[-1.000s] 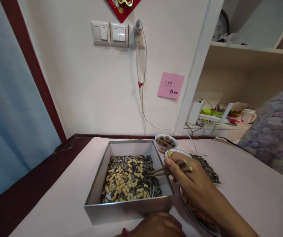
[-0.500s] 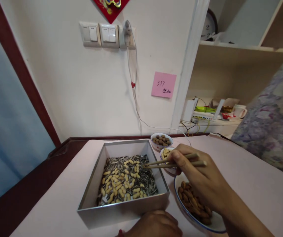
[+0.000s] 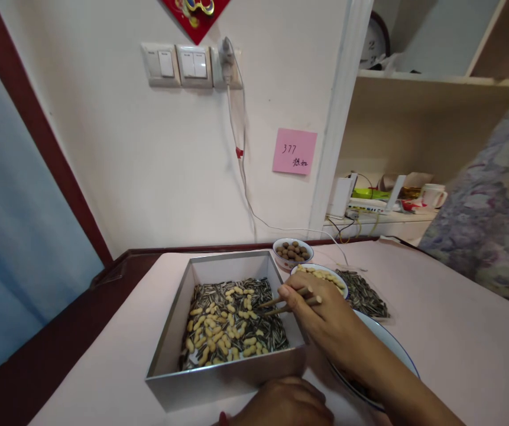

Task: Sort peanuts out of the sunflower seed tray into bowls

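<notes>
- Our right hand [image 3: 325, 319] is closed in a grip on a pair of chopsticks [image 3: 287, 302]; we count two sticks, lying nearly level, their long axis running from the hand leftward into the tray [image 3: 223, 384].
- The stick tips sit over the right part of the tray, just above the mixed peanuts [image 3: 219, 331] and sunflower seeds [image 3: 219, 290]; we cannot tell whether a kernel is pinched between them.
- So the peanuts lie to the left of the grip and slightly toward us, in line with the sticks, and the right hand is the nearer hand to them.
- Our left hand [image 3: 285, 405] rests at the tray's near wall, fingers curled; it seems to steady the tray, but whether it holds anything we cannot tell.
- There is one tray, square and metal, on the table [image 3: 458, 331]; the pale peanuts in it are too many to count, several dozen at least, over a bed of striped seeds.
- Right of the tray we count three dishes: a small bowl [image 3: 293, 251] of brown nuts beyond its far right corner, a second bowl [image 3: 320, 275] of pale peanuts just past our right hand, and a blue-rimmed plate [image 3: 391, 343] under our right wrist.
- One loose heap of seeds [image 3: 363, 293] lies on the table right of the peanut bowl.
- Beyond the tray, on the wall, hangs one pink note [image 3: 294, 151].
</notes>
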Tool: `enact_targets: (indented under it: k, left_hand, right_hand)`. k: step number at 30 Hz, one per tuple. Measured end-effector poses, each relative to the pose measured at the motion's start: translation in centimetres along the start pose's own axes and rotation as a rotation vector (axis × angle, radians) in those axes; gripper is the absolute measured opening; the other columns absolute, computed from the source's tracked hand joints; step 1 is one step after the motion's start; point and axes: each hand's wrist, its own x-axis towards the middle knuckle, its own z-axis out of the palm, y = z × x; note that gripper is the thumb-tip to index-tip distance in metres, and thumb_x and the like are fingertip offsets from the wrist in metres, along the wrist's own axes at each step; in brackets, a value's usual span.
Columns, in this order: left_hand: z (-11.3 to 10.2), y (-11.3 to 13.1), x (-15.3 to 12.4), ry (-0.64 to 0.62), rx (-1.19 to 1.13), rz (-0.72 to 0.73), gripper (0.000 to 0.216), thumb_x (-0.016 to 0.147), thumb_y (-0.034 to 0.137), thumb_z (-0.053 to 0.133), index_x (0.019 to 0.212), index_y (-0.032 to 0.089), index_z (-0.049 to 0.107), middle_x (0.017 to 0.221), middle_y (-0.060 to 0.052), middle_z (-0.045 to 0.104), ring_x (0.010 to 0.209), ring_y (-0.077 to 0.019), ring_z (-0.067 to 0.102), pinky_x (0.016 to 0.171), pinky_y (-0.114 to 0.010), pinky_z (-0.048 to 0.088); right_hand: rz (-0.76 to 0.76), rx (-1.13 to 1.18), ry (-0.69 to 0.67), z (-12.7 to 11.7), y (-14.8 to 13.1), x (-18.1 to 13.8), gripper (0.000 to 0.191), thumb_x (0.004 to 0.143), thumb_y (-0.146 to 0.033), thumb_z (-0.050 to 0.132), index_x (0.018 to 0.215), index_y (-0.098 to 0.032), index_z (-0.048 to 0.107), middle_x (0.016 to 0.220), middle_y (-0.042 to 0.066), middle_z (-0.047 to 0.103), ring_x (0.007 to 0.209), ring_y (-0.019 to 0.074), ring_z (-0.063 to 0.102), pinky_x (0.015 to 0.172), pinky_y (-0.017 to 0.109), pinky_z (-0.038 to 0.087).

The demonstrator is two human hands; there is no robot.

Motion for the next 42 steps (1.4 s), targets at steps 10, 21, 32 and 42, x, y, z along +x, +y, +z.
enact_targets:
  k: [10,21,32,42]
  left_hand:
    - [0.4,-0.9,-0.4,-0.052,0.051,0.01,0.035,0.103,0.045,0.054,0.113,0.02,0.076,0.108,-0.006,0.082,0.111,-0.0201,0.072,0.102,-0.026,0.051]
    - [0.2,-0.6,0.0,-0.028,0.053,0.015,0.036,0.103,0.049,0.053,0.109,0.021,0.076,0.105,-0.005,0.082,0.106,-0.0185,0.074,0.1,-0.025,0.051]
    - [-0.4,0.0,0.1,0.032,0.005,0.013,0.054,0.104,0.059,0.04,0.108,0.022,0.078,0.107,-0.005,0.082,0.111,-0.0179,0.073,0.1,-0.024,0.05]
    - [-1.5,1.0,0.7,0.045,-0.031,0.011,0.048,0.104,0.057,0.045,0.106,0.022,0.079,0.107,-0.005,0.082,0.111,-0.0172,0.074,0.103,-0.023,0.051]
  right_hand:
    - [-0.028,-0.048,0.043,0.8,0.4,0.0,0.036,0.103,-0.037,0.044,0.073,-0.02,0.049,0.074,0.001,0.055,0.069,0.0157,0.049,0.066,0.03,0.034]
    - [-0.024,0.005,0.09,-0.2,-0.4,0.0,0.038,0.103,-0.037,0.044,0.069,-0.02,0.048,0.07,-0.001,0.051,0.066,0.0149,0.046,0.064,0.03,0.033]
    - [-0.087,0.084,0.399,-6.0,-1.7,-1.9,0.038,0.102,-0.047,0.052,0.078,-0.021,0.066,0.071,0.001,0.063,0.067,0.0143,0.059,0.058,0.027,0.043]
    - [0.022,-0.435,0.7,-11.6,0.5,-2.6,0.037,0.099,-0.052,0.052,0.079,-0.023,0.066,0.075,0.004,0.068,0.07,0.0228,0.063,0.069,0.04,0.043]
